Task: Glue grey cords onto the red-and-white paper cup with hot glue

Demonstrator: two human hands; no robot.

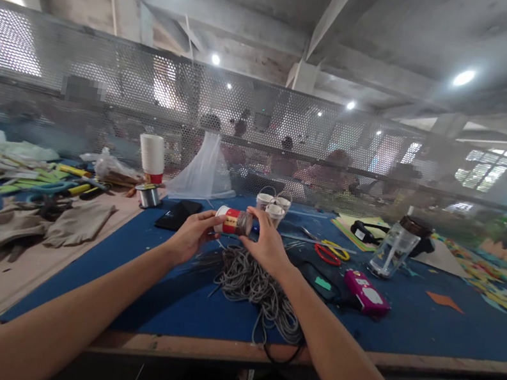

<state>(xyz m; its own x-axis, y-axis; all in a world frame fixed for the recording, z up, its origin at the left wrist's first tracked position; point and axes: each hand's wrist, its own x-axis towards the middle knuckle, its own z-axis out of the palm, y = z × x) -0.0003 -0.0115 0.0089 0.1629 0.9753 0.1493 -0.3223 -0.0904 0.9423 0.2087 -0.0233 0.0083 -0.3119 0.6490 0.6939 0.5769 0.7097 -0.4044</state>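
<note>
Between my two hands a paper cup (231, 221) lies on its side in the air, red and white, with grey cord wound around its right end. My left hand (192, 232) grips the white end at the left. Fingers of my right hand (267, 241) close around the cord-wrapped end. Below the cup, a tangled heap of grey cord (250, 280) rests on the blue mat (142, 301). Just behind my right hand stand several small white cups (275, 210) with thin loop handles.
Left of centre are a stack of paper cups (151, 156), a wire spool (149, 196), a black phone-like slab (179, 214) and work gloves (79, 226). To the right lie scissors (328, 253), a magenta box (366, 293) and a clear bottle (392, 249). A perforated metal screen (256, 113) stands behind.
</note>
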